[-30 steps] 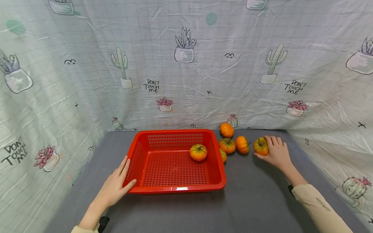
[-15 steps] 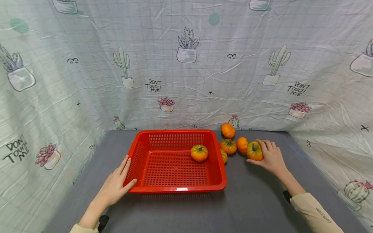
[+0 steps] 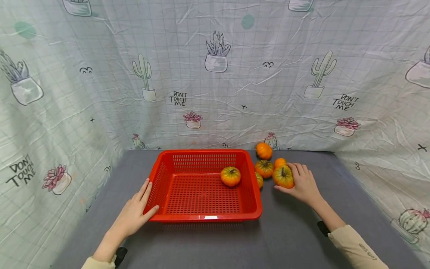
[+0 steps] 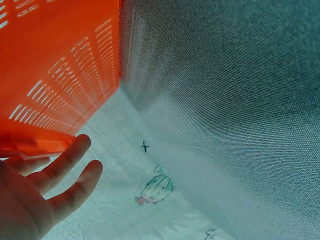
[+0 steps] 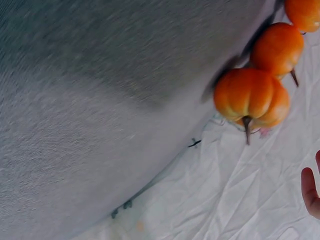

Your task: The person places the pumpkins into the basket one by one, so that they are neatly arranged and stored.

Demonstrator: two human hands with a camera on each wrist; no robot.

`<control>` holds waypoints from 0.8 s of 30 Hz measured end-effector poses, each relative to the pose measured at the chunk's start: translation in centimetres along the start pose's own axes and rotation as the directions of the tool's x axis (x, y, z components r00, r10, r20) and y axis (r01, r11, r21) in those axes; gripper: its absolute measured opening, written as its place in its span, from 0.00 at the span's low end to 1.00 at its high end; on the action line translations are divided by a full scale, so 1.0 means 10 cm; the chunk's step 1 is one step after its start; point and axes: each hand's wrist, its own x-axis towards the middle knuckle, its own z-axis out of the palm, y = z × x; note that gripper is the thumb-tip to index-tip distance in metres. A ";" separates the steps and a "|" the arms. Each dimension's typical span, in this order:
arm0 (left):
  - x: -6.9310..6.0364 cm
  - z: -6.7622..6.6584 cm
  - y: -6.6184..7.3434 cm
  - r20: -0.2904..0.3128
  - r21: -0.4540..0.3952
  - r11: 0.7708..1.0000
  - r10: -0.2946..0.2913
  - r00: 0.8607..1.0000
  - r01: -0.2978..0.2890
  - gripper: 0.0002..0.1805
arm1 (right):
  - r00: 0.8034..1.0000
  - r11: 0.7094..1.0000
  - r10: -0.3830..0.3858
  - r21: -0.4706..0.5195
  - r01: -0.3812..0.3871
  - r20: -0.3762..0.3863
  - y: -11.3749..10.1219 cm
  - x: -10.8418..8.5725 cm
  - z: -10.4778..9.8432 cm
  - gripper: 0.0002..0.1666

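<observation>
Gripping green-orange pumpkin (image 3: 283, 176) between thumb and fingers of right hand (image 3: 304, 186); resting straight-fingered left hand (image 3: 131, 215) on red basket (image 3: 188, 218), left of grip. Judging progress early: single pumpkin (image 3: 230, 176) inside, four loose pumpkins (image 3: 264, 169) outside, left of and beyond grip.

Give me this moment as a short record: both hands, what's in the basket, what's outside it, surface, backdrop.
Left hand: touches the red basket at its left side
Right hand: holds an orange-green pumpkin
In basket: one pumpkin
Outside, unheld: four pumpkins, right of the basket, one partly hidden by it
Surface: gray tabletop
Backdrop: pale cloth with plant prints
</observation>
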 end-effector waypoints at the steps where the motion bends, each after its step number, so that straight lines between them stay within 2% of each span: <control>1: 0.00 0.00 0.00 0.000 0.001 1.000 -0.001 1.000 0.001 0.41 | 1.000 1.000 0.002 0.004 -0.002 0.002 -0.02 0.01 0.00 0.51; 7: 0.00 0.00 -0.01 0.002 0.009 1.000 0.000 1.000 0.000 0.41 | 1.000 0.999 0.013 0.040 -0.014 0.023 -0.15 0.03 0.00 0.50; 17: 0.01 0.00 -0.01 0.007 0.004 1.000 0.002 1.000 -0.002 0.42 | 0.998 0.994 -0.069 0.081 0.070 -0.013 -0.34 0.05 0.00 0.53; 24: 0.00 0.00 0.00 0.004 0.006 1.000 -0.002 1.000 0.002 0.42 | 0.999 0.993 -0.049 0.107 0.049 0.000 -0.47 0.06 -0.01 0.51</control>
